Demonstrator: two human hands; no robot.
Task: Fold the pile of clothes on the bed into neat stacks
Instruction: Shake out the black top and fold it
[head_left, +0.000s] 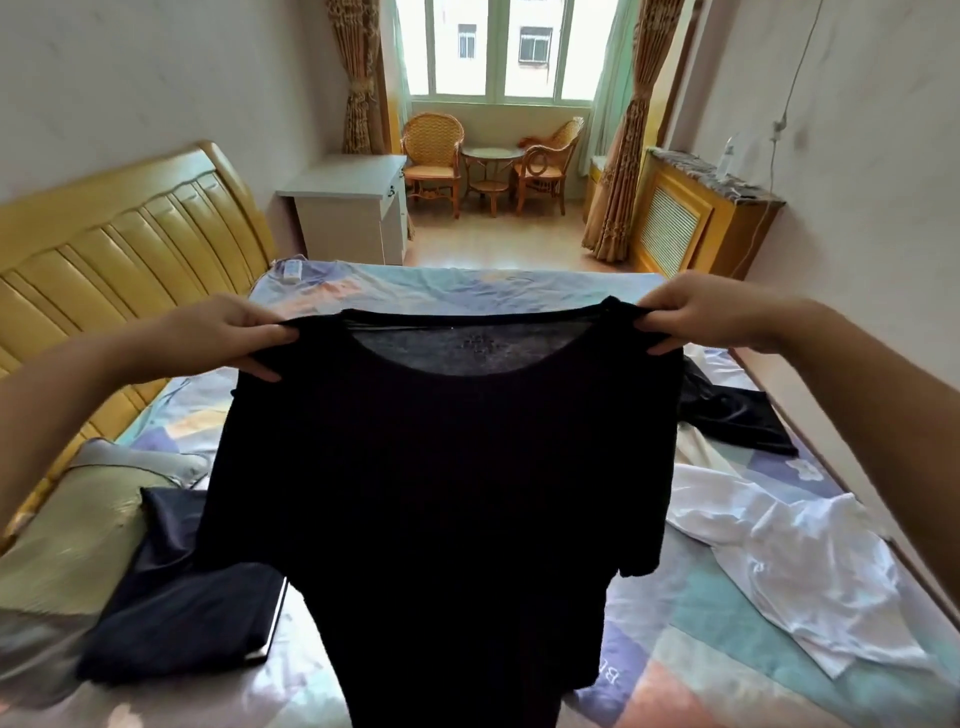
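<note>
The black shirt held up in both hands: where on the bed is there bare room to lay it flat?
The far sheet, past the black shirt, shows bare. The right is crowded by the white garment and a dark garment; the left by the folded dark piece and pillow. The middle is hidden.

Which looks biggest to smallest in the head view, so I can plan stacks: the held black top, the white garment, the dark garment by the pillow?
1. black top, though held nearest the camera
2. and 3. white garment and dark garment look alike; both crumpled, so unranked.
</note>
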